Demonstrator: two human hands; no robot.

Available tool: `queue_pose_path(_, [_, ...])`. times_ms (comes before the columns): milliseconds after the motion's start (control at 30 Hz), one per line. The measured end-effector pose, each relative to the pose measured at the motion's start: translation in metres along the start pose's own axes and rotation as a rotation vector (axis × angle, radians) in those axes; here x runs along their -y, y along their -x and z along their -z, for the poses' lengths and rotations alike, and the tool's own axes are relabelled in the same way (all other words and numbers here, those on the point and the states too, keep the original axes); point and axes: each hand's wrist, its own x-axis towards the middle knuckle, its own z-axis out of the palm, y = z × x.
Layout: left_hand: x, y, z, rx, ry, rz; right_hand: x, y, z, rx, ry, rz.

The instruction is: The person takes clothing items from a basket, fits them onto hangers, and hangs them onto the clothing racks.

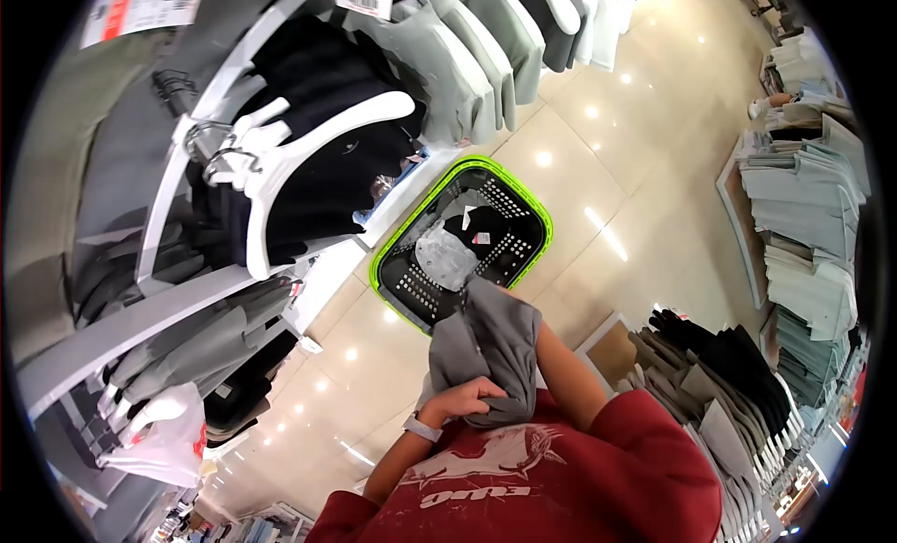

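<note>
A grey garment (481, 337) is bunched up in front of my red shirt; its folds hide what kind it is. My left hand (470, 398), with a pale band at the wrist, is closed on the lower part of the cloth. My right forearm (565, 370) reaches up along the garment's other side. The cloth covers most of my right hand, so its fingers do not show. Just beyond the garment a black basket with a green rim (537, 202) stands on the floor. It holds a clear plastic package (446, 255) and a black item with a tag (480, 227).
A white rack with black clothes (327, 188) and a white hanger (322, 136) stands at left. Grey garments (448, 66) hang beyond it. More clothes (719, 375) hang close at right, and stacks of pale clothing (804, 216) line the far right. Shiny tiled floor (617, 169) runs between.
</note>
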Motion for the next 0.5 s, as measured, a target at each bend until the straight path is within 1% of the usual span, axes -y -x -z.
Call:
queue_pose_path(33, [0.001,0.006,-0.008,-0.048,-0.070,-0.007,-0.031,-0.023,0.027,0.007,0.002,0.003])
queue_pose_path(67, [0.001,0.011,-0.012,-0.066,-0.084,-0.009,-0.055,-0.043,0.057,0.133,-0.001,0.037])
queue_pose_path(100, [0.001,0.015,-0.012,-0.084,-0.103,-0.016,-0.060,-0.052,0.070,0.261,0.002,0.074])
queue_pose_path(133, [0.010,0.026,-0.009,-0.166,-0.184,-0.016,-0.039,-0.041,0.042,0.261,0.027,0.120])
queue_pose_path(167, [0.011,0.036,-0.008,-0.174,-0.185,-0.022,-0.011,-0.024,0.007,0.239,0.037,0.178])
queue_pose_path(233, [0.005,0.054,-0.001,-0.354,-0.234,-0.001,0.044,0.013,-0.061,0.201,0.085,0.300])
queue_pose_path(300, [0.014,0.074,0.007,-0.548,-0.213,-0.040,0.087,0.045,-0.111,0.178,0.069,0.376])
queue_pose_path(333, [0.009,0.081,0.001,-0.637,-0.162,-0.139,0.093,0.042,-0.118,0.257,-0.319,0.160])
queue_pose_path(367, [0.007,0.088,0.003,-0.683,-0.191,-0.167,0.101,0.044,-0.120,0.271,-0.304,0.169])
queue_pose_path(400, [-0.003,0.094,-0.001,-0.755,-0.306,-0.130,0.116,0.063,-0.139,0.227,-0.136,0.239])
queue_pose_path(433, [-0.015,0.101,-0.003,-0.782,-0.392,-0.025,0.129,0.085,-0.161,0.180,0.028,0.307])
queue_pose_path(467, [-0.022,0.101,-0.011,-0.842,-0.406,-0.103,0.144,0.108,-0.189,0.196,-0.098,0.208])
queue_pose_path(500, [-0.013,0.103,-0.002,-0.849,-0.578,-0.237,0.151,0.119,-0.205,0.208,-0.090,0.215])
